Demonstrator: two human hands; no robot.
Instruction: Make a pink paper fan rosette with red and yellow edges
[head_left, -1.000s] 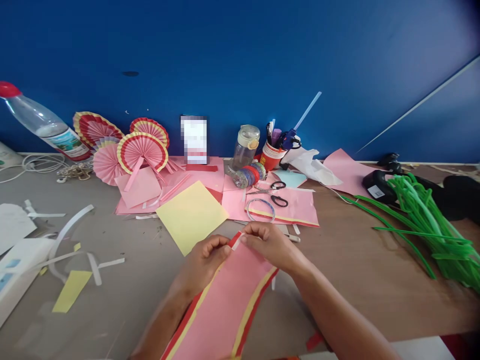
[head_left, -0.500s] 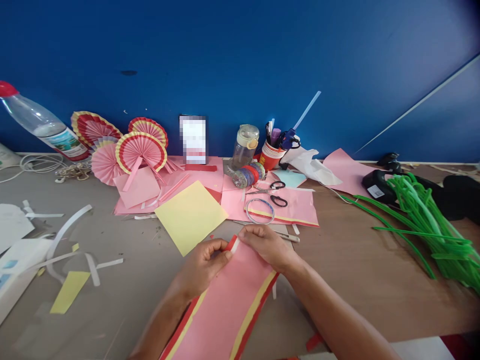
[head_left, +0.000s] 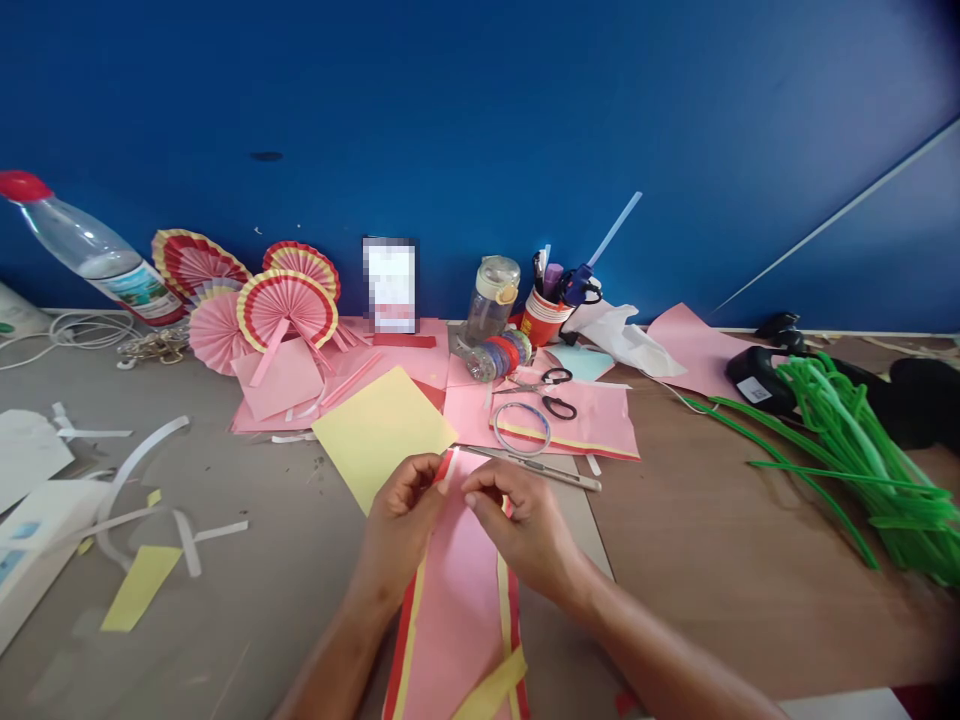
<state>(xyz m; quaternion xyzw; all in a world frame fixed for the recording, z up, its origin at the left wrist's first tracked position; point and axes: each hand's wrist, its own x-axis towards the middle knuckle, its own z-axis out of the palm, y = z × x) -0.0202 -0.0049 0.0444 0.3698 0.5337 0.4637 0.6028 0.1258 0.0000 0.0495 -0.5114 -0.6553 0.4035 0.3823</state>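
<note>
A long pink paper (head_left: 457, 600) with yellow and red borders runs down toward me. My left hand (head_left: 401, 530) is closed on its upper left edge, thumb on the face of the paper. A narrow white strip shows at the red-edged corner just above that thumb. My right hand (head_left: 521, 515) has thumb and forefinger drawn together over the upper part of the paper; what they pinch, if anything, is too small to make out. Low on the sheet, a yellow paper strip (head_left: 491, 685) crosses the right border.
Beyond my hands lie a yellow square sheet (head_left: 379, 425), a craft knife (head_left: 559, 472), a tape ring (head_left: 496, 425) and scissors (head_left: 559, 405). Pleated paper fans (head_left: 289, 310) stand at the back left. Paper scraps (head_left: 142, 590) litter the left, green pipe cleaners (head_left: 862, 450) the right.
The paper has turned more upright in view, its top end moving left and away. My right hand has slid from the end edge to over the sheet. The yellow strip has come into view.
</note>
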